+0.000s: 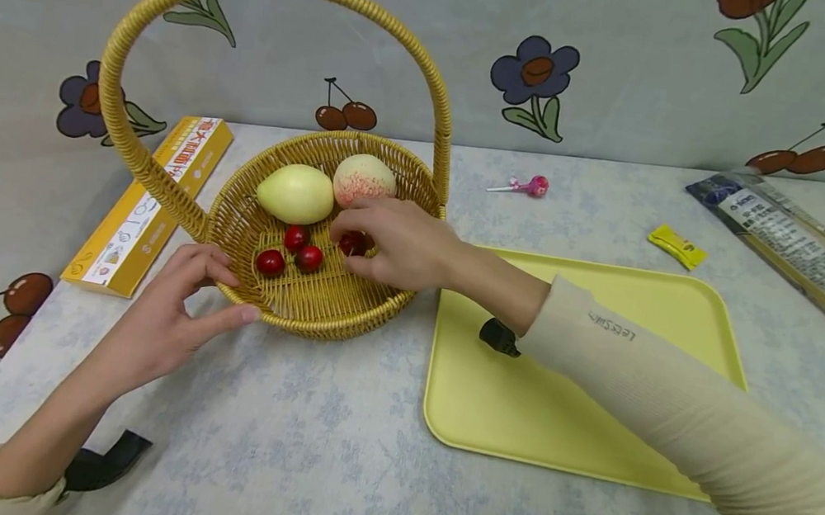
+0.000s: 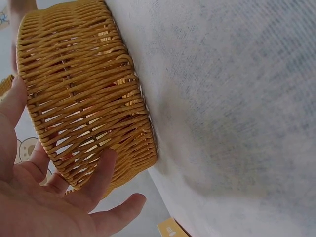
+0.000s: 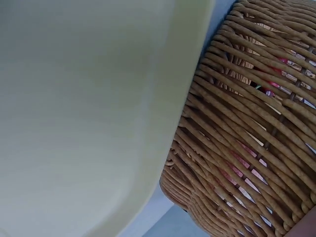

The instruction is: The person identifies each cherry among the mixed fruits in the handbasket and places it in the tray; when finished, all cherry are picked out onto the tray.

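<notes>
A wicker basket [image 1: 317,315] with a tall arched handle stands on the table, its outer wall filling much of both wrist views. My left hand [image 1: 176,309] holds its near-left rim, with thumb and fingertips on the weave. Inside it, my right hand [image 1: 402,244] has its fingers curled round a dark red cherry [image 1: 352,243], which they partly cover. Several more cherries [image 1: 310,258] lie to the left on the basket floor. Behind them sit a pale yellow-green fruit [image 1: 295,194] and a peach [image 1: 364,180]. The right wrist view does not show the grasp.
A yellow tray [image 1: 575,431] lies right of the basket, beneath my right forearm. Beyond it are a pink lollipop [image 1: 536,186], a yellow-wrapped candy [image 1: 677,246] and a long plastic package [image 1: 795,236]. An orange-and-white box [image 1: 149,207] lies left of the basket.
</notes>
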Motion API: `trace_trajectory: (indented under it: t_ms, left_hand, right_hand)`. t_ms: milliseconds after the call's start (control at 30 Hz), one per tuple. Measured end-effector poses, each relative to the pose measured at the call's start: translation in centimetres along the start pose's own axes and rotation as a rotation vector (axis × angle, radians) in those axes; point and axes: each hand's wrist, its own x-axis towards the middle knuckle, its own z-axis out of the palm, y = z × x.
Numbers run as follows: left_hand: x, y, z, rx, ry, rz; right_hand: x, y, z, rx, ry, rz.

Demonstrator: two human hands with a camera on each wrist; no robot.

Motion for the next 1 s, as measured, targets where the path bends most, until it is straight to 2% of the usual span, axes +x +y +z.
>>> trace_trajectory:
  t_ms: [200,367,600,800,1000]
  left_hand:
    - [-0.1,0.0,0.1,0.004,-0.001,0.0]
    - [-0.1,0.1,0.0,0.01,0.001,-0.001]
    - [-0.1,0.1,0.0,0.018,0.003,-0.005]
    - [-0.1,0.0,0.0,0.015,0.002,-0.008]
    - [-0.1,0.0,0.0,0.01,0.002,-0.002]
  right_hand:
    - [-1.1,-0.2,-0.2,0.057,0.097,-0.037]
    - [-2.5,-0.5,-0.5,0.12,0.153,-0.034]
    - [-5.3,-0.7,-1.3,0.286,0.251,-0.025]
    - [-7.9,-0.9,-2.3,0.247,0.359,-0.033]
    - [-11.3,-0.6,-3.0,0.239,0.371,0.031]
